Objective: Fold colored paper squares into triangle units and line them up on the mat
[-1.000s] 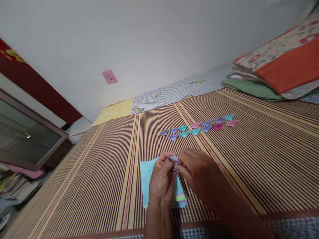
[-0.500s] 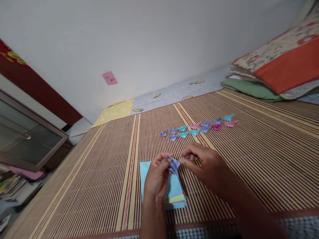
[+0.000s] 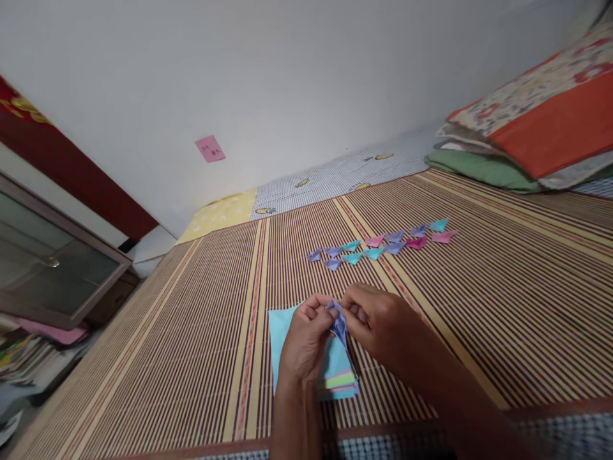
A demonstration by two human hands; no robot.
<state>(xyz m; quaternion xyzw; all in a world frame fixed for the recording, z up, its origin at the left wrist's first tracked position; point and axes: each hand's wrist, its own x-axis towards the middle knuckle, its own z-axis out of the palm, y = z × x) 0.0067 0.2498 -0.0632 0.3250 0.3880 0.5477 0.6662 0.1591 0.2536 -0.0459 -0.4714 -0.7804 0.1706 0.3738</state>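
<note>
Between my two hands is a partly folded piece of purple paper (image 3: 339, 324). My left hand (image 3: 309, 335) pinches it, thumb on top. On its right edge the fingertips of my right hand (image 3: 376, 316) are closed. Just beneath my left hand lies a stack of coloured paper (image 3: 335, 364), light blue on top, with green and pink edges showing at the near end. Beyond my hands, two rows of small folded paper boats rest on the mat, among them a purple boat (image 3: 332, 263), a turquoise boat (image 3: 373, 253) and a magenta boat (image 3: 416, 243).
A striped bamboo mat (image 3: 191, 345) covers the surface. Folded bedding (image 3: 541, 134) is piled at the far right. A pink note (image 3: 209, 149) sticks to the white wall. At left stand a glass-doored cabinet (image 3: 52, 262) and a pile of books (image 3: 29, 358).
My right hand has moved left and now meets the purple paper, which it was apart from before. My left hand keeps its hold, and the paper has turned slightly.
</note>
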